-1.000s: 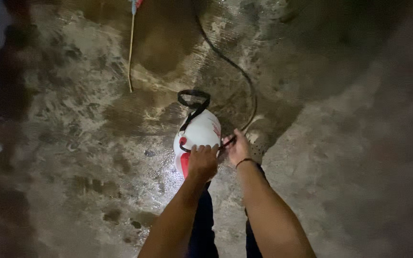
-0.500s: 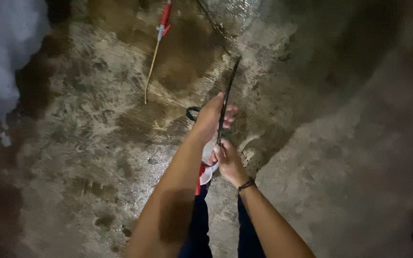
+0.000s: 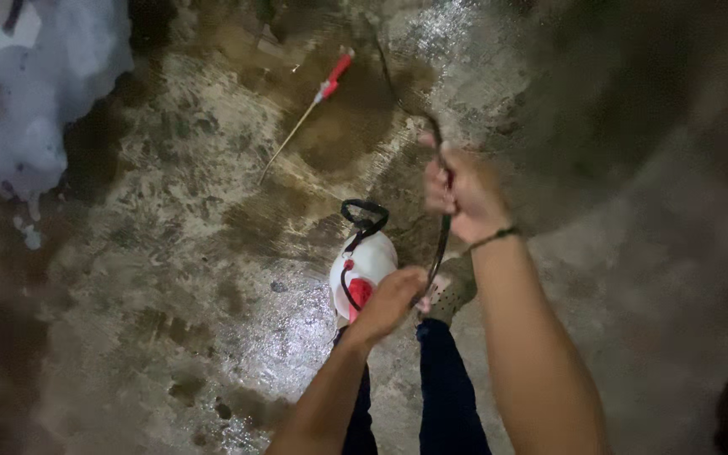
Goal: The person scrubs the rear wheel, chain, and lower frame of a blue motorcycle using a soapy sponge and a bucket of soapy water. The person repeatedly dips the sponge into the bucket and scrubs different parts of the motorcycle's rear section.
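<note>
Black hose (image 3: 441,244) runs roughly 12-to-6 between both closed fists, right hand (image 3: 463,192) gripping high, left hand (image 3: 391,299) gripping low beside the white sprayer tank (image 3: 371,263) at its 10 o'clock.

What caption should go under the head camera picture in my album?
Both hands, left hand and right hand, grip a black hose over a white pump sprayer on a wet concrete floor.

We see no package, sign or screen here; only a small red patch, maybe a label, shows on the near side of the white sprayer tank (image 3: 366,268) in the middle, its shape not clear.
</note>
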